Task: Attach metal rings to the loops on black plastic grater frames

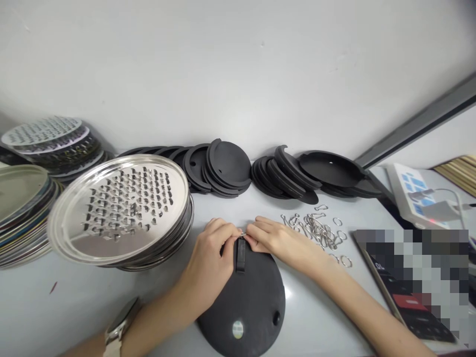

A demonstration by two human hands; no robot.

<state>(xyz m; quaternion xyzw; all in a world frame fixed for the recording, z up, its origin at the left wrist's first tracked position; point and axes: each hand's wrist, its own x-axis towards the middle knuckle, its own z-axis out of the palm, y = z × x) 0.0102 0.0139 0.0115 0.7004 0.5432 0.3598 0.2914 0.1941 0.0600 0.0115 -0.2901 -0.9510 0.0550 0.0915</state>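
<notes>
A round black disc (256, 302) lies on the table in front of me, with a short black strap (241, 255) at its far edge and a small round sticker (237, 329) near its close edge. At the strap's end, my left hand (213, 255) and my right hand (269, 238) meet with their fingers pinched. Between the fingertips shows a bit of a small metal ring (242, 234), mostly hidden. To the right of my right hand is a loose pile of metal clips and rings (320, 230).
Left stands a stack of metal grater plates (130, 213), with more stacked discs (22, 213) and a patterned stack (55, 144) beyond. Black discs (228, 166) and shallow black lids (330, 168) lean along the wall. Right are a power strip (412, 191) and a partly blurred dark flat item (405, 297).
</notes>
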